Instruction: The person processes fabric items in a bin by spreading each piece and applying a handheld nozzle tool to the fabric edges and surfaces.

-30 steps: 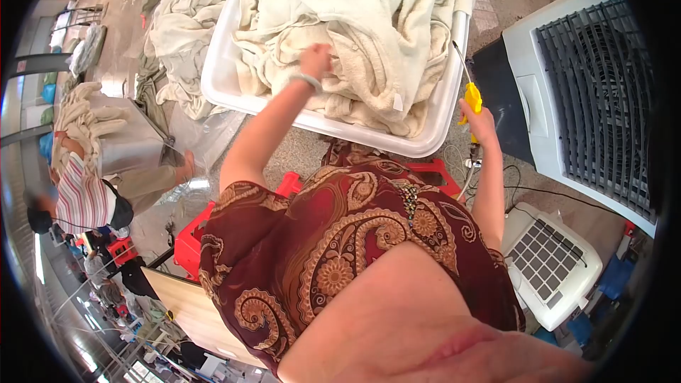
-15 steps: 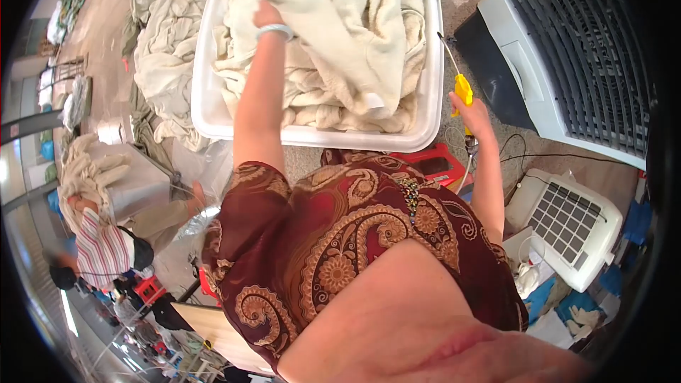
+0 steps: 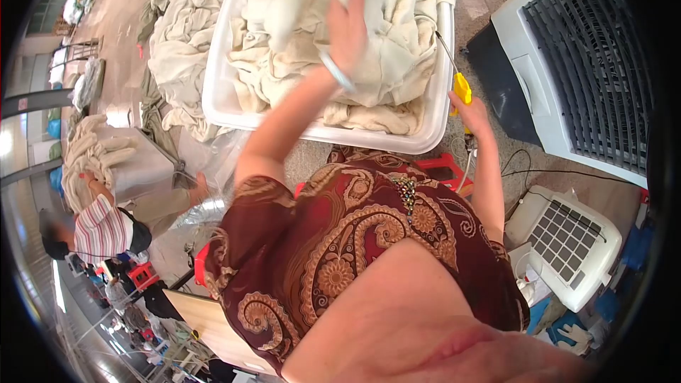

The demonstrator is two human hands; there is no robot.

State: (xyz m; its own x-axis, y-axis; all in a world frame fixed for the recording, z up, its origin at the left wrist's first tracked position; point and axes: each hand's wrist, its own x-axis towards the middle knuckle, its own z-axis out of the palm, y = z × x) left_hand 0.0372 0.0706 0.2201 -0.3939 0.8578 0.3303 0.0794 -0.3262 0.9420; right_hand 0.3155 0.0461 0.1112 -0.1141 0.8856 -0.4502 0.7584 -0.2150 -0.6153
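A white plastic tub piled with soft cream cloth stands in front of me. My left hand, a pale band on its wrist, is over the pile, its outline smeared by motion. A raised piece of the cream cloth runs between its thumb and fingers, blurred too. By the tub's right side, my right hand is closed around the handle of what looks like a yellow air blow gun. Its thin metal nozzle points up along the tub's rim, and a hose hangs below.
A large air cooler with a dark grille is at the right. Below it lies a pale gridded panel with black cords nearby. More cream cloth is heaped left of the tub. A person in a striped shirt handles cloth farther left.
My left hand has moved right across the tub, and the cream cloth there is lifted and blurred. My right hand keeps hold of the blow gun in nearly the same place.
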